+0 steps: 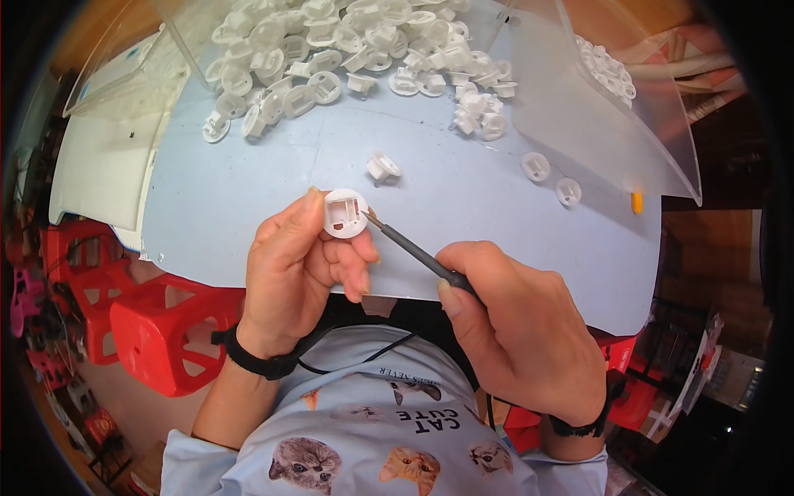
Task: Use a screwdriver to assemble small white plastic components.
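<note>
Between the thumb and fingers of my left hand (302,256) is a round white plastic part (337,217) with a square recess and small slots. My right hand (517,322) grips a slim dark-handled tool with a thin metal shaft, like a small screwdriver (413,250). Its tip is at the right rim of the white part; whether it touches cannot be made out. Just beyond the held part, a single similar white part (383,168) lies on the pale blue tabletop (273,182).
A large heap of white parts (331,50) covers the far side of the table. Two round white pieces (536,167) and an orange piece (637,202) lie at the right, near a clear plastic panel (595,107). Red stools (165,331) stand at the lower left.
</note>
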### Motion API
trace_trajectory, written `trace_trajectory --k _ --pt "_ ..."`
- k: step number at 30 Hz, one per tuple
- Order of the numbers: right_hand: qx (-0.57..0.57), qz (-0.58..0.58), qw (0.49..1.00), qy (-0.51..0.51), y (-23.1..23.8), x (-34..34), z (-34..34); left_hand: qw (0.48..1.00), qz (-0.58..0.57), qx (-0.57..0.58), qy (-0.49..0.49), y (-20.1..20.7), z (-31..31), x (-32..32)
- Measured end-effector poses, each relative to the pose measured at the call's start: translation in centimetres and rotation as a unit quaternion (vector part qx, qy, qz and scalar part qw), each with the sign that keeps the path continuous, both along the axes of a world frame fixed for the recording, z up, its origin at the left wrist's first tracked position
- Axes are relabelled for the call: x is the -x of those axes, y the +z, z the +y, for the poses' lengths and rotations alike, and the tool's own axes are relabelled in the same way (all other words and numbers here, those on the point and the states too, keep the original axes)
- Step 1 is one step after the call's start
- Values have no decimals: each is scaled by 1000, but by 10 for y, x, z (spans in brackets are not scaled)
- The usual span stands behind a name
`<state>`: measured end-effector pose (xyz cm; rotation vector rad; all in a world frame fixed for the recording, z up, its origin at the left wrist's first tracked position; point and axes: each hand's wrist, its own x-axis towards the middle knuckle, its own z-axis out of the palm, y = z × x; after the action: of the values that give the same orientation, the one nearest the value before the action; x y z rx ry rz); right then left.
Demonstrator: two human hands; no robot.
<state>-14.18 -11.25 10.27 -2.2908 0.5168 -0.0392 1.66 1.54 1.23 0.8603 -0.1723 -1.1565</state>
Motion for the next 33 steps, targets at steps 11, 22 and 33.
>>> trace_trajectory --k 11,22,33 --pt "31 54 997 37 11 -5 8 998 -41 -26 26 5 -4 8" --pt "55 88 991 85 9 -13 6 994 -101 -18 28 -3 -2 10" --pt "18 14 998 66 -10 -15 12 994 -97 -9 57 -3 0 10"
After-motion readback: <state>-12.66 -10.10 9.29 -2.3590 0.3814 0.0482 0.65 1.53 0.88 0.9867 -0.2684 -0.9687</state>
